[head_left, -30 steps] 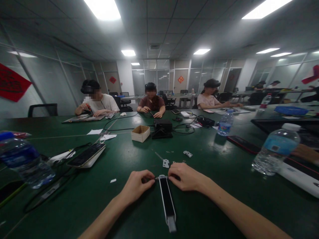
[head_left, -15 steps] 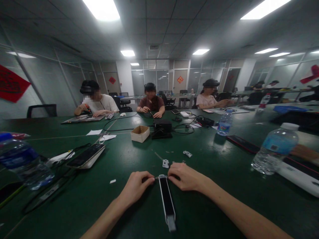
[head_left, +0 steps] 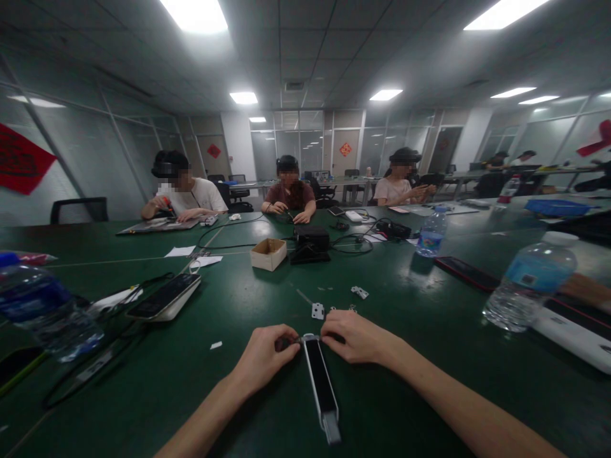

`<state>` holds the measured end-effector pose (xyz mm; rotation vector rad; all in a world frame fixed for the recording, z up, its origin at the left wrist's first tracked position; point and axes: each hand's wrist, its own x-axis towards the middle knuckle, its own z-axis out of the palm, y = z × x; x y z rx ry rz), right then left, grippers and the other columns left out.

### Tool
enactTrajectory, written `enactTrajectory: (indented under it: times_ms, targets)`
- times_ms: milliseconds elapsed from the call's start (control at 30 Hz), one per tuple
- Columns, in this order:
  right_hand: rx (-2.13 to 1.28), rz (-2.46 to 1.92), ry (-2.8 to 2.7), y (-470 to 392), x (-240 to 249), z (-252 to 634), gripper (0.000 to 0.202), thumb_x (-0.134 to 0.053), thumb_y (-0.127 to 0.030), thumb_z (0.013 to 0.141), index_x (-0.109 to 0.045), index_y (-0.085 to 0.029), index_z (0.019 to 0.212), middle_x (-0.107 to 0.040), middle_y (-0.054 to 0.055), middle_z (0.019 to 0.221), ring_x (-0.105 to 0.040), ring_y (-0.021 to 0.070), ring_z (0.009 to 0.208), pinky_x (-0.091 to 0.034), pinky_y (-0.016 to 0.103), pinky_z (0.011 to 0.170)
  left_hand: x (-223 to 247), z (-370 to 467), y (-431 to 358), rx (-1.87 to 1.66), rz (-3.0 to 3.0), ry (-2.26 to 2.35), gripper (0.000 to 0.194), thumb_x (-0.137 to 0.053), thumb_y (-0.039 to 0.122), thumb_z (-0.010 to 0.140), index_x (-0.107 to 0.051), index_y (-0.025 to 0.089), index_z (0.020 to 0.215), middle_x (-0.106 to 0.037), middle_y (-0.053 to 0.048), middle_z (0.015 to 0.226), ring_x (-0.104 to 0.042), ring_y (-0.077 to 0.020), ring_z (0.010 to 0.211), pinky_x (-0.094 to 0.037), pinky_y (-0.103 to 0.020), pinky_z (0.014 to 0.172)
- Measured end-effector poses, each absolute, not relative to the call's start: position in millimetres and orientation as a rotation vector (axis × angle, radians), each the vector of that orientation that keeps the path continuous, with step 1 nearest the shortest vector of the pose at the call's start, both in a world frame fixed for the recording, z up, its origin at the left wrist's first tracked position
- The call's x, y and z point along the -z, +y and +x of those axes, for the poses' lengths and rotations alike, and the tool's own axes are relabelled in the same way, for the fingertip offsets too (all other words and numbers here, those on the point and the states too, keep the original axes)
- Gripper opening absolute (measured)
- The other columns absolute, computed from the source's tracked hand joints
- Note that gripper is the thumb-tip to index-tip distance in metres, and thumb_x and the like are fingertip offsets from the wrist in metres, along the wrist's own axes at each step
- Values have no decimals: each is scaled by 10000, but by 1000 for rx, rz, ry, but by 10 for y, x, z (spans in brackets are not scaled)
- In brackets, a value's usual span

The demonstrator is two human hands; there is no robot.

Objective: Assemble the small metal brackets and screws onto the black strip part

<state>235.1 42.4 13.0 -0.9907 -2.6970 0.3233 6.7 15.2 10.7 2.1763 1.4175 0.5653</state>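
Note:
A long narrow piece with a black face and silver edges (head_left: 321, 375) lies on the green table, its grey end toward me. My left hand (head_left: 267, 356) is closed in a pinch at the left of its far end. On the other side of that end my right hand (head_left: 351, 337) pinches too, thumb and fingers together. Whatever sits between the fingertips is too small to make out. Just beyond lies a small white plate with holes (head_left: 317, 310). A similar small hinged-looking part (head_left: 359, 292) rests farther off, and tiny metal bits show behind my right hand.
An open cardboard box (head_left: 268, 256) and a black device (head_left: 310, 242) with cables stand ahead. Water bottles (head_left: 532, 280) flank both sides. A phone (head_left: 165, 298) lies at left, a white scrap (head_left: 216, 345) nearer. Several people sit across the table.
My left fingers have shifted slightly right, closer to the narrow piece's far end. My right hand has barely moved. The view has tilted a little.

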Motion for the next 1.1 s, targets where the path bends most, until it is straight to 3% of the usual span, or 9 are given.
enactTrajectory:
  times_ms: [333,1100]
  targets:
    - [-305,-965,-2689,431,-114,2352,167,-528,-169,880,-685,-138,930,-644,71,887,-587,169,799,-475,279,705,-97,89,149,-619,2213,1412,173,-559,294,823,-687,182,852,-684,2,775,-580,-157,659,-439,-242,627]
    - [-328,-997,-2722,431,-137,2348,187,-516,-177,886,-688,-128,942,-645,81,893,-586,171,825,-469,280,733,-38,94,160,-614,2222,1447,204,-585,294,794,-682,173,928,-664,-4,774,-573,-155,657,-428,-242,615]
